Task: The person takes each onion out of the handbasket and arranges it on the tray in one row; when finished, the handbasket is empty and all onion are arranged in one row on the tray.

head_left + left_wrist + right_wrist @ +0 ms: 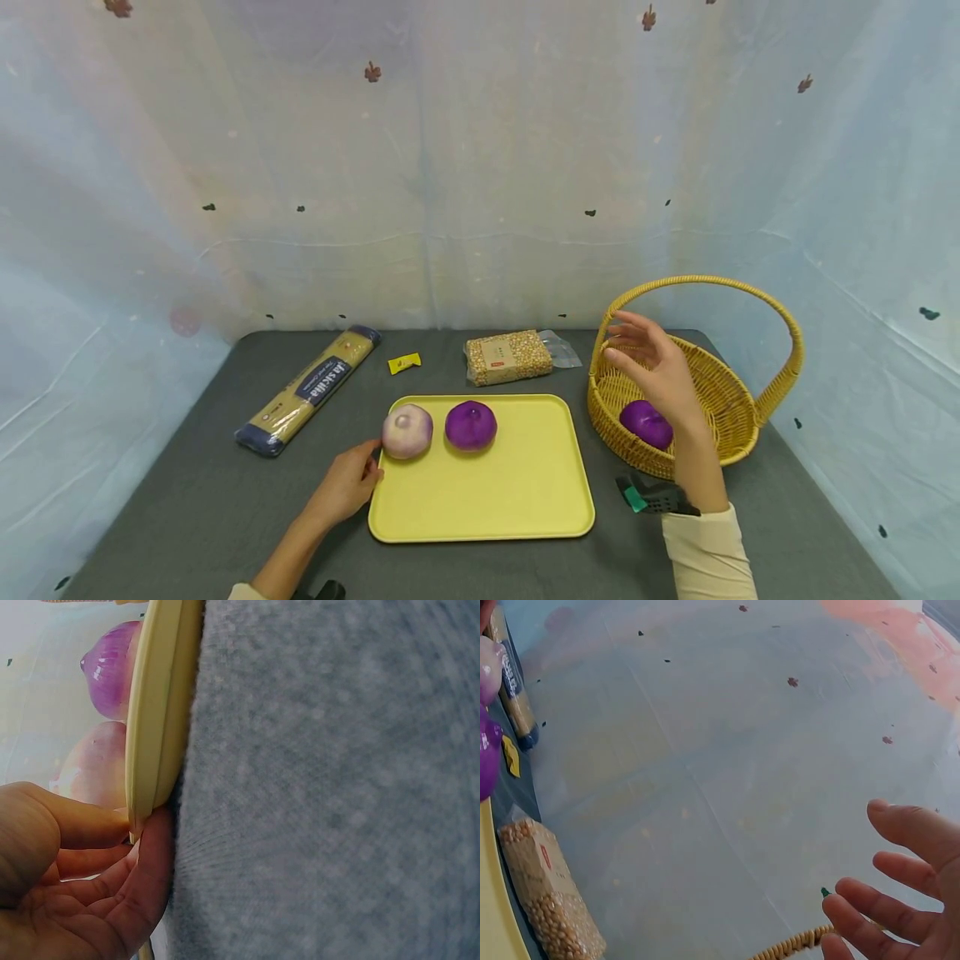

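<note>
The left hand (347, 483) is gripping the yellow tray (525, 500) at its left edge; the right hand (660, 371) is hovering, fingers released, over the wicker basket (750, 417). No label is legible.

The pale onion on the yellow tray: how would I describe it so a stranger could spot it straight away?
Find the yellow tray in the middle of the grey table. Two round onions sit side by side near its far left corner. The pale onion is the left one, whitish pink, closest to the left hand gripping the tray's edge, while its neighbour, the purple onion, is deep purple.
</note>
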Available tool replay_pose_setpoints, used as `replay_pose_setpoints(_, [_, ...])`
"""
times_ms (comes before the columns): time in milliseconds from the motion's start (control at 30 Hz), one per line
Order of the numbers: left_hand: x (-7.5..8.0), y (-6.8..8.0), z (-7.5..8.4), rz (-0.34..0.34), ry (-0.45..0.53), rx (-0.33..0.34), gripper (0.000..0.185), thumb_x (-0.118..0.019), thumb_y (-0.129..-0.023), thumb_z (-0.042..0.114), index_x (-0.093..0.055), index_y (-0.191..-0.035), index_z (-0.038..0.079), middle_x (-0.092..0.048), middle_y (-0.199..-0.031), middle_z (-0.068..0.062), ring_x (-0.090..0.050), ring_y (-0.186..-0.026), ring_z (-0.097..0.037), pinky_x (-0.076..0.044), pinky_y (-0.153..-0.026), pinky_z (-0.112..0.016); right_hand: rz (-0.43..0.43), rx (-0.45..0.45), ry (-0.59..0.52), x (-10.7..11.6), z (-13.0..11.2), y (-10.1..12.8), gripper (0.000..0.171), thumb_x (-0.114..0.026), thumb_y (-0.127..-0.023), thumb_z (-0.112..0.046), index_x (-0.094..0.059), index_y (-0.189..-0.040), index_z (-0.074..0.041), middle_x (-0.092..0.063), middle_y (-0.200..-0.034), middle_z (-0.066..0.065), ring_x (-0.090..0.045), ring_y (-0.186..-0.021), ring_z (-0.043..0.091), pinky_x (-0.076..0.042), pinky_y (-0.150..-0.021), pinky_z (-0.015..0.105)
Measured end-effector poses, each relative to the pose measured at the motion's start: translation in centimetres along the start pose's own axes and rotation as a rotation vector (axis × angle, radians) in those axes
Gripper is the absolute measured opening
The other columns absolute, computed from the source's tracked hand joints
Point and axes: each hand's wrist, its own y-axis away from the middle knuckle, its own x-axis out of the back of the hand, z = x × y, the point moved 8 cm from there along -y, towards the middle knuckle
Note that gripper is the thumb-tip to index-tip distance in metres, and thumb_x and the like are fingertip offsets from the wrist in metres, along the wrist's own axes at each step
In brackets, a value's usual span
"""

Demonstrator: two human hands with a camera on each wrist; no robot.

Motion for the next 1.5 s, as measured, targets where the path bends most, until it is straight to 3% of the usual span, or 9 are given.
replay_pose_setpoints(233, [0.0,0.0,-0.1,0.004,-0.009,-0.005,0.035,-0.064,-0.079,-0.006,-0.056,-0.112,-0.01,-0.046,-0.066,0.001,-0.04,-0.057,-0.008,-0.034,-0.053,-0.023,0.032,-0.03,-0.011,1.1,0.5,0.4,0.048,-0.059,-0.087,0.005,-0.045,-0.132,0.004,-0.056,-0.111,0.001,-0.056,-0.101,0.011,-0.045,-0.082,0.019])
replay_pose_setpoints(467, [0.1,0.1,-0.1,0.014,-0.016,-0.013,0.034,-0.064,-0.078,-0.006,-0.057,-0.111,-0.011,-0.046,-0.066,0.001,-0.04,-0.057,-0.008,-0.034,-0.053,-0.023,0.046,-0.025,-0.006,2.2,2.6,0.7,0.05,-0.06,-0.086,0.006,-0.046,-0.133,0.0,-0.058,-0.111,0.0,-0.057,-0.101,0.02,-0.046,-0.081,0.018])
replay_pose_setpoints(767, [0.3,0.2,0.5,0.03,0.013,-0.041,0.034,-0.064,-0.077,-0.009,-0.057,-0.11,-0.012,-0.047,-0.065,0.0,-0.039,-0.056,-0.006,-0.034,-0.052,-0.023,0.081,-0.063,0.009,3.6,4.5,1.5,0.05,-0.062,-0.087,-0.002,-0.047,-0.135,-0.009,-0.059,-0.113,-0.001,-0.057,-0.102,0.015,-0.046,-0.081,0.017])
replay_pose_setpoints(1333, [0.2,0.2,0.3,0.027,0.002,-0.021,0.035,-0.064,-0.078,-0.007,-0.056,-0.111,-0.013,-0.047,-0.066,0.001,-0.04,-0.056,-0.007,-0.035,-0.052,-0.023,0.128,-0.158,0.074,5.3,7.5,2.8,0.046,-0.062,-0.089,-0.01,-0.049,-0.133,-0.011,-0.058,-0.112,-0.004,-0.055,-0.1,0.007,-0.042,-0.085,0.015])
replay_pose_setpoints(1500, [0.1,0.2,0.2,0.022,0.006,-0.022,0.035,-0.064,-0.078,-0.007,-0.056,-0.112,-0.013,-0.047,-0.066,0.001,-0.04,-0.056,-0.007,-0.035,-0.052,-0.023,0.128,-0.173,0.105,5.2,6.7,2.9,0.044,-0.061,-0.089,-0.007,-0.049,-0.131,-0.001,-0.058,-0.108,-0.006,-0.056,-0.097,0.006,-0.042,-0.083,0.015])
